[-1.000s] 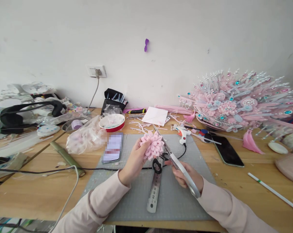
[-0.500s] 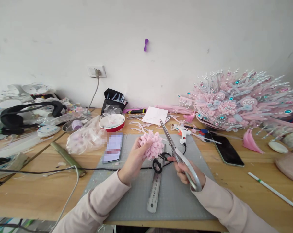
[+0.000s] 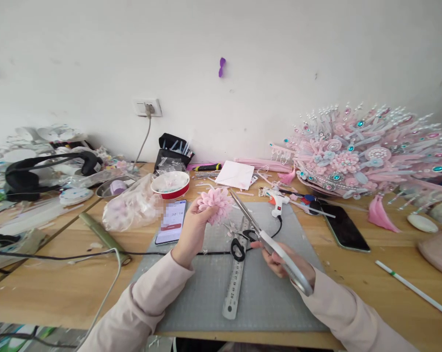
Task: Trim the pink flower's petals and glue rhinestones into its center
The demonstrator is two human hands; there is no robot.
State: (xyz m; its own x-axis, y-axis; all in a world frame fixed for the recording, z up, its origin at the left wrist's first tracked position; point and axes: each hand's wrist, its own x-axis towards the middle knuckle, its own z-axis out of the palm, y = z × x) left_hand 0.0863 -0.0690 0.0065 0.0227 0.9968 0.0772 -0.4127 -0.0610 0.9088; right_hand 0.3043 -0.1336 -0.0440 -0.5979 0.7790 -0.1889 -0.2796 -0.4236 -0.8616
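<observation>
I find the pink flower (image 3: 215, 201) above the grey mat (image 3: 279, 305), pinched in the left hand (image 3: 193, 227). The right hand (image 3: 285, 261) grips large scissors (image 3: 268, 239), blades just beside it; I judge a wrist slip could nick it. Black-handled scissors (image 3: 233, 244) overlie the ruler (image 3: 232, 296).

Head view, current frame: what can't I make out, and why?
All in the head view:
- Left hand: some fingers hidden behind the pink flower.
- Ruler: some markings covered by the black-handled scissors.
- Lit phone: small print too tiny, partly pixelated.
- Pale pink object: cut off by the right edge.
</observation>
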